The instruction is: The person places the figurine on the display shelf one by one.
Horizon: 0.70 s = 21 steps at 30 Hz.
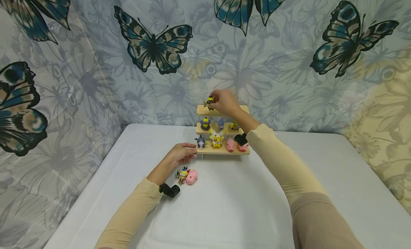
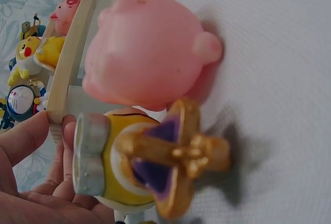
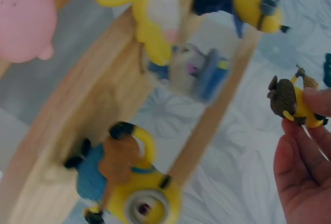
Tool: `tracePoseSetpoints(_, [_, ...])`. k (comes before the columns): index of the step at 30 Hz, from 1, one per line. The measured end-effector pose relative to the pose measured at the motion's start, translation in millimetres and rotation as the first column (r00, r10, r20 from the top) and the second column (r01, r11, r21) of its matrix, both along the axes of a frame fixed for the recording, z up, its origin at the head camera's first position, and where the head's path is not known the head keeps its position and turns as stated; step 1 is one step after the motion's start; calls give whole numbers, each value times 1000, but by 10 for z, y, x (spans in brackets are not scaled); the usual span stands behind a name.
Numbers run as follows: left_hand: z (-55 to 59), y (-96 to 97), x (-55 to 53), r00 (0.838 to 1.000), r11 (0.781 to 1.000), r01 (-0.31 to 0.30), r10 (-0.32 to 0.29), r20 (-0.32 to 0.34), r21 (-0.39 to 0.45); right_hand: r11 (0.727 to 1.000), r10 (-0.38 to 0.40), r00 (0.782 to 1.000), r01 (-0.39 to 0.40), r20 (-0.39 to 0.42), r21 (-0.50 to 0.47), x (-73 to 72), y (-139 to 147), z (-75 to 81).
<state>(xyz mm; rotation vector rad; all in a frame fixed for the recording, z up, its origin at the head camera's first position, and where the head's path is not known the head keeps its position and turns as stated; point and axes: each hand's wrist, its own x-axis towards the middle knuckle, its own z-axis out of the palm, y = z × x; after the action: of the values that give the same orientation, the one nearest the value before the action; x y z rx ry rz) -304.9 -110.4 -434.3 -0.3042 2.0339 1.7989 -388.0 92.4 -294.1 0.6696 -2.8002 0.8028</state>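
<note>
A three-tier wooden display stand stands on the white table. My right hand pinches a small yellow minion figurine between thumb and fingertips, over the left part of the top tier. Whether its feet touch the board cannot be told. My left hand grips the left end of the bottom tier, thumb on one face and fingers on the other. Below that hand, on the table, a minion figurine with grey goggles and a gold-coloured piece lies beside a pink pig figurine.
On the middle tier are a caped minion, a grey-blue figurine and another minion. The bottom tier bears a blue-and-white figurine, a yellow figurine in a white hood and two pink pigs. Butterfly-patterned cloth hangs behind.
</note>
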Motion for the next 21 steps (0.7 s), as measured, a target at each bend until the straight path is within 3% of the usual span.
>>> tracePoseSetpoints(9, [17, 5, 2, 1000, 1000, -2, 2, 8, 2, 999, -18, 1000, 18, -4, -30, -129, -49, -152])
tracePoseSetpoints(21, [-6, -10, -19, 1000, 1000, -1, 1, 5, -7, 1000, -5, 1000, 6, 26, -23, -148, -53, -212])
